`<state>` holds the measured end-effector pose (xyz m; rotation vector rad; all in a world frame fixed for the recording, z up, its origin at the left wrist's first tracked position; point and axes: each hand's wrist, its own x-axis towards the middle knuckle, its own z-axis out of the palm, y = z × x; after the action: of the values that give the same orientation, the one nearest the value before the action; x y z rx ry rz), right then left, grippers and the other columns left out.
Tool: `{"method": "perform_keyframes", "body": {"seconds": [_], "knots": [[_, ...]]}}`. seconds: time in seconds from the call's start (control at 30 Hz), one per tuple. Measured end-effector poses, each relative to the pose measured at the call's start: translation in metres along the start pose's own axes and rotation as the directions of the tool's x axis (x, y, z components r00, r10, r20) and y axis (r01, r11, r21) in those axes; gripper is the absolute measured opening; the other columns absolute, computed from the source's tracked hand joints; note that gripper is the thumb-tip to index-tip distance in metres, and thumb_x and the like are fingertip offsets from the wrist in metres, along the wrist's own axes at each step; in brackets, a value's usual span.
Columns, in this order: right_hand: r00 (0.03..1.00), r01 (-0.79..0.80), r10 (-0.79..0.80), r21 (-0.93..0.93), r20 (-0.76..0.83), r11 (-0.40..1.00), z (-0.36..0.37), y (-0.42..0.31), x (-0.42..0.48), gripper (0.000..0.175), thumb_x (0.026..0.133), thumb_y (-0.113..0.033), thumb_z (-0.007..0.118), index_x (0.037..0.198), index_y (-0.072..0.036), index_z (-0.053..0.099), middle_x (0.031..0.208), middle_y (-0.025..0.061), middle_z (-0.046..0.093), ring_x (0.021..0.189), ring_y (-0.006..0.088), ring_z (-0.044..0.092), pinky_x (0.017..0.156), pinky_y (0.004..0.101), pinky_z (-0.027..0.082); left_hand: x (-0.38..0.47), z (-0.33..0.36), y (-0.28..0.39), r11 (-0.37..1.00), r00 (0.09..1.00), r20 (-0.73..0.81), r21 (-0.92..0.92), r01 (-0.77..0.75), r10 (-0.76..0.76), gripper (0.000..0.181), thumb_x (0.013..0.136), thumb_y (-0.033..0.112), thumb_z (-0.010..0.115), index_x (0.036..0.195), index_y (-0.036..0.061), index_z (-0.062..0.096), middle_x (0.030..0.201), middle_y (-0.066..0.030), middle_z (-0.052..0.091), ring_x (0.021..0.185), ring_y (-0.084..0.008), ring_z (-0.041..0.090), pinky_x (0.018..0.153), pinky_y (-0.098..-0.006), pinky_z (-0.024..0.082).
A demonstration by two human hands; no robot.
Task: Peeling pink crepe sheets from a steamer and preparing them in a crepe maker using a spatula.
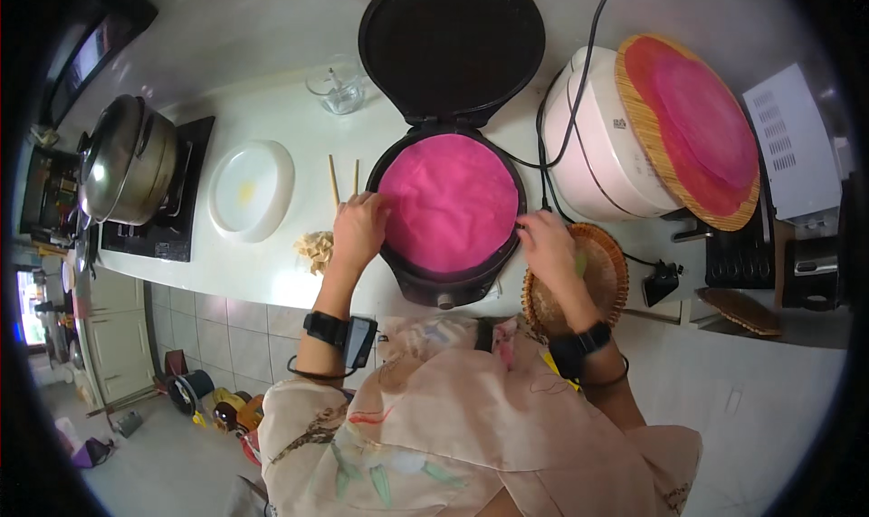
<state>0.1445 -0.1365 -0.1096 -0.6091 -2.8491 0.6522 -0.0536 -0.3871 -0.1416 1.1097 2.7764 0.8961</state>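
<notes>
A thin pink round pancake (448,201) covers the lower plate of an open electric griddle (445,293), its surface wrinkled in the middle. My left hand (362,225) is at the pancake's left edge, fingertips bent down over the griddle rim. On the opposite side, my right hand (548,245) has thumb and forefinger close together at the pancake's right edge. Whether either hand pinches the pancake is hidden by the fingers. The griddle's black lid (451,41) stands raised behind.
More pink pancakes (703,120) lie on a round slatted mat (641,109) atop a white rice cooker (597,157). A wicker basket (614,266) sits under my right forearm. Chopsticks (333,177), a white round dish (285,198), a glass bowl (343,99) and a steel pot (125,171) are leftward. A black cord (584,82) hangs nearby.
</notes>
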Motion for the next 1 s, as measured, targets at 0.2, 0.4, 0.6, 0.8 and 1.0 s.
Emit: {"method": "perform_keyframes", "body": {"seconds": [0.2, 0.4, 0.6, 0.8, 1.0], "knots": [[0.847, -0.412, 0.518, -0.465, 0.122, 0.784, -0.021, 0.081, -0.113, 0.029, 0.08, -0.027, 0.069, 0.102, -0.008, 0.063, 0.101, 0.0188, 0.063, 0.098, 0.0347, 0.06, 0.083, 0.045, 0.048, -0.037, -0.008, 0.001, 0.983, 0.991, -0.093, -0.166, 0.084, -0.1, 0.012, 0.084, 0.011, 0.066, 0.095, 0.0059, 0.067, 0.088, -0.011, 0.067, 0.086, -0.0312, 0.063, 0.076, -0.0417, 0.047], [0.792, -0.537, 0.594, -0.302, 0.139, 0.788, -0.021, 0.102, -0.158, 0.032, 0.084, -0.019, 0.065, 0.112, -0.004, 0.061, 0.104, 0.0197, 0.065, 0.096, 0.0343, 0.063, 0.083, 0.0435, 0.049, -0.035, -0.012, 0.015, 0.962, 0.981, -0.124, -0.249, 0.114, -0.149, 0.011, 0.085, 0.009, 0.065, 0.094, 0.0033, 0.066, 0.086, -0.0118, 0.067, 0.081, -0.0305, 0.064, 0.074, -0.0406, 0.049], [0.948, -0.308, 0.316, 0.301, 0.024, 0.903, -0.061, 0.031, -0.124, 0.038, 0.09, -0.014, 0.062, 0.126, -0.003, 0.056, 0.111, 0.0228, 0.064, 0.102, 0.0358, 0.063, 0.085, 0.037, 0.049, -0.045, -0.015, 0.014, 0.935, 0.966, -0.142, -0.316, 0.162, -0.216, 0.014, 0.088, 0.011, 0.064, 0.099, 0.002, 0.068, 0.09, -0.013, 0.069, 0.083, -0.0262, 0.066, 0.076, -0.0361, 0.05], [0.99, 0.137, -0.121, 0.362, -0.068, 0.922, 0.004, -0.046, -0.016, 0.045, 0.09, -0.008, 0.055, 0.135, -0.01, 0.048, 0.107, 0.0249, 0.058, 0.096, 0.0427, 0.059, 0.082, 0.0465, 0.049, -0.055, -0.019, 0.02, 0.933, 0.963, -0.143, -0.314, 0.175, -0.229, 0.015, 0.089, 0.011, 0.063, 0.098, 0.0012, 0.069, 0.089, -0.014, 0.07, 0.082, -0.0259, 0.067, 0.075, -0.0351, 0.05], [0.994, 0.007, -0.018, 0.092, 0.11, 0.996, 0.05, -0.029, 0.014, 0.043, 0.091, -0.014, 0.054, 0.134, -0.011, 0.051, 0.096, 0.0261, 0.061, 0.083, 0.0451, 0.062, 0.075, 0.0512, 0.049, -0.079, -0.025, 0.014, 0.912, 0.951, -0.161, -0.364, 0.191, -0.264, 0.013, 0.089, 0.01, 0.062, 0.097, 0.0011, 0.068, 0.089, -0.0138, 0.069, 0.08, -0.0277, 0.066, 0.074, -0.0363, 0.05]]}}
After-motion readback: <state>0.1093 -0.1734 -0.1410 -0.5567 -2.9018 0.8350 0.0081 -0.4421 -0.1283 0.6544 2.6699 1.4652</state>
